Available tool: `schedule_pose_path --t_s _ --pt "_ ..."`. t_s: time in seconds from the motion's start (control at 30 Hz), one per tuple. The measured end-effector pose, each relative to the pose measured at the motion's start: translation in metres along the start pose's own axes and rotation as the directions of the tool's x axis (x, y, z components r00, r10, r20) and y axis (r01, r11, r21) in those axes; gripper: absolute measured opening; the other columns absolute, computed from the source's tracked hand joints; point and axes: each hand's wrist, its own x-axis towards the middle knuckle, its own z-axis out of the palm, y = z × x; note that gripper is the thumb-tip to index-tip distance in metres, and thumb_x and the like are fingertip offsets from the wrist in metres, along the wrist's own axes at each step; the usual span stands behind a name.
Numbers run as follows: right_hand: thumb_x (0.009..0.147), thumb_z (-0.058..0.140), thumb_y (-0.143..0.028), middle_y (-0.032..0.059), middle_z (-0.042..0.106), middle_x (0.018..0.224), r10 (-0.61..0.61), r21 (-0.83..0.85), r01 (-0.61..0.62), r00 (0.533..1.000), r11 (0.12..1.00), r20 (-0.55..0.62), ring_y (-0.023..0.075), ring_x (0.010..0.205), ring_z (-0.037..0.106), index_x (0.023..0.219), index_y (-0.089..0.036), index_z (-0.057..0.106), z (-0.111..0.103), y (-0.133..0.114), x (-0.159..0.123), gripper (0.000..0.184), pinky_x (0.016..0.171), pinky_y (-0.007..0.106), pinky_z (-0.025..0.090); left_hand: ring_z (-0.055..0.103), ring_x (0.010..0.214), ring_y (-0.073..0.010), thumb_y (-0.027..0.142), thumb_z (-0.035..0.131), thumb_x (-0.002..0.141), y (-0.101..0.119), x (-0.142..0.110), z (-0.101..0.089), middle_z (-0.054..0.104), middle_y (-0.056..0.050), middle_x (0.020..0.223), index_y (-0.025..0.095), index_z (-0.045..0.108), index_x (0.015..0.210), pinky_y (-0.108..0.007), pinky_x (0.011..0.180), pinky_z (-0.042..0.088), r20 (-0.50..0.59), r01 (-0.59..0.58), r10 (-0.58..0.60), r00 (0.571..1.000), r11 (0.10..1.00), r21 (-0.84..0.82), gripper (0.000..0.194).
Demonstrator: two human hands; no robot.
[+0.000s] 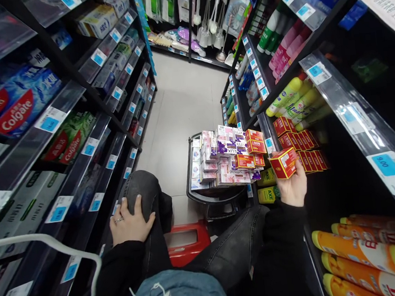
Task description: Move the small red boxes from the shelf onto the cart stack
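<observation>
My right hand (294,187) is closed around a small red-and-gold box (284,163), held at the edge of the right-hand shelf. Behind it on that shelf sit rows of matching red boxes (299,140). Just left of the held box is a black cart (202,195) piled with Lux soap boxes (226,146). A few red boxes (254,139) lie on top of that pile, at its right side. My left hand (131,219), with a ring on one finger, rests flat on my left knee, fingers spread, holding nothing.
Toothpaste shelves (51,120) line the left side. Yellow bottles (290,95) and orange bottles (364,248) lie on the right shelves. A red plastic stool (189,244) is beneath me. A white cable (71,253) loops at lower left. Tiled floor (178,94) runs to brushes hanging at the back.
</observation>
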Motion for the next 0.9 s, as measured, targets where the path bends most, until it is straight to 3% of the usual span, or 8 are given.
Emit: schedule_pose_path --t_s 0.2,0.27,0.4,0.5,0.6,0.73,0.8,0.9 --pt "0.084 0.047 -0.046 0.0149 0.057 0.124 -0.187 -0.397 0.107 0.968 0.912 -0.167 0.0251 0.113 0.058 0.13 -0.016 0.041 -0.006 0.028 0.018 0.056 0.097 0.046 0.048 0.024 0.137 -0.0429 0.043 0.052 0.083 0.001 -0.001 -0.002 0.02 -0.026 0.152 0.009 0.037 0.146 -0.055 0.108 0.024 -0.004 -0.003 0.003 1.0 1.0 -0.02 0.074" --pt "0.085 0.047 -0.044 0.0184 0.057 0.122 -0.298 -0.715 0.085 0.938 0.694 -0.178 0.0267 0.108 0.06 0.132 -0.013 0.037 -0.008 0.041 0.022 0.057 0.095 0.045 0.048 0.024 0.137 -0.0434 0.043 0.051 0.083 0.001 -0.001 -0.003 0.02 -0.027 0.152 0.008 0.037 0.146 -0.055 0.108 0.024 -0.011 -0.009 0.009 1.0 1.0 -0.021 0.073" --pt "0.091 0.04 -0.031 0.0216 0.052 0.133 -0.279 -0.96 0.227 0.944 0.167 0.175 0.0272 0.127 0.048 0.133 -0.01 0.041 -0.018 0.071 0.024 0.047 0.108 0.043 0.036 0.024 0.137 -0.0437 0.043 0.049 0.085 0.002 -0.002 -0.003 0.02 -0.028 0.151 0.007 0.038 0.145 -0.054 0.108 0.024 -0.017 -0.014 0.014 1.0 1.0 -0.008 0.072" --pt "0.092 0.036 -0.023 0.0174 0.05 0.139 -0.225 -0.945 0.327 0.922 0.013 0.316 0.0242 0.138 0.037 0.13 -0.011 0.049 -0.029 0.091 0.026 0.042 0.117 0.043 0.021 0.024 0.137 -0.043 0.043 0.05 0.084 0.002 -0.002 -0.003 0.02 -0.027 0.152 0.008 0.037 0.146 -0.054 0.108 0.024 -0.016 -0.007 0.007 1.0 1.0 -0.009 0.072" --pt "0.09 0.041 -0.029 0.0185 0.054 0.134 -0.284 -0.954 0.268 0.933 0.135 0.222 0.0264 0.133 0.043 0.126 -0.012 0.053 -0.031 0.102 0.022 0.041 0.115 0.046 0.026 0.024 0.137 -0.0428 0.043 0.05 0.084 0.001 -0.002 -0.003 0.02 -0.027 0.152 0.008 0.037 0.146 -0.054 0.108 0.023 -0.021 -0.004 0.003 1.0 1.0 -0.012 0.072" --pt "0.075 0.064 -0.044 0.018 0.062 0.117 -0.452 -0.656 0.234 0.873 0.718 -0.183 0.0294 0.106 0.062 0.121 -0.013 0.052 -0.008 0.087 -0.006 0.057 0.094 0.049 0.048 0.024 0.137 -0.0427 0.044 0.049 0.085 0.001 -0.001 -0.004 0.021 -0.027 0.151 0.008 0.037 0.146 -0.054 0.108 0.024 0.004 -0.003 0.003 1.0 1.0 0.003 0.072" --pt "0.071 0.071 -0.044 0.0122 0.064 0.114 -0.341 -0.28 0.267 0.902 0.922 -0.264 0.0256 0.101 0.063 0.12 -0.017 0.053 0.008 0.068 -0.027 0.059 0.09 0.046 0.051 0.025 0.136 -0.0428 0.044 0.049 0.085 0.002 -0.001 -0.004 0.021 -0.027 0.151 0.009 0.037 0.146 -0.053 0.108 0.025 0.011 0.003 -0.003 1.0 1.0 0.013 0.072" --pt "0.078 0.068 -0.04 0.0059 0.065 0.115 -0.034 0.242 0.076 0.984 0.967 -0.173 0.0196 0.101 0.064 0.117 -0.023 0.059 0.026 0.039 -0.057 0.043 0.083 0.037 0.056 0.025 0.136 -0.0429 0.045 0.049 0.085 0.005 0.001 -0.004 0.02 -0.027 0.151 0.01 0.037 0.147 -0.053 0.108 0.024 0.004 0.019 -0.02 1.0 0.999 0.029 0.072"
